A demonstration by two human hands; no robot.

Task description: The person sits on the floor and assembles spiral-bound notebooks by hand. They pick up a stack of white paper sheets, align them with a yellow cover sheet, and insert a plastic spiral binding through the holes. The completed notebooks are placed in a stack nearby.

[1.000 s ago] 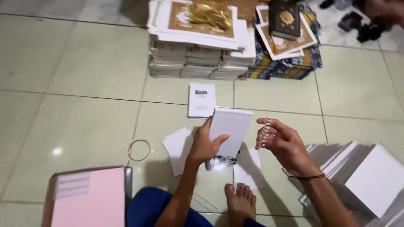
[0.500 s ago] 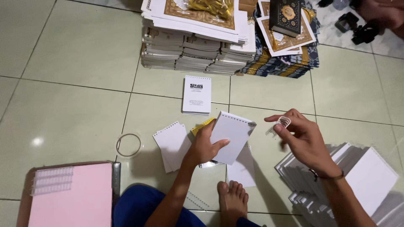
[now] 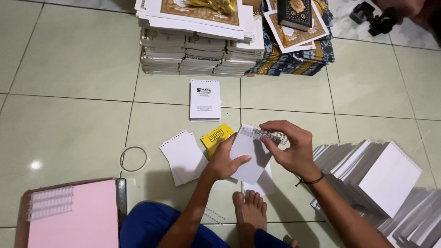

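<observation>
Hands [image 3: 257, 154] on notepad [image 3: 248, 156], tiled floor [image 3: 69, 92]

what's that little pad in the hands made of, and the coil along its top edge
The small pad looks like matte white paper: thin punched sheets, no sheen. The coil along its top looks like thin wire binding, probably metal, though coated plastic can't be excluded.

white notepad [image 3: 247, 156], yellow cover [image 3: 216, 136], pink board [image 3: 73, 220]

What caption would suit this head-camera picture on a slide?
Seated on a tiled floor, the left hand holds a white notepad while the right hand fits a wire spiral along its top edge.
</observation>
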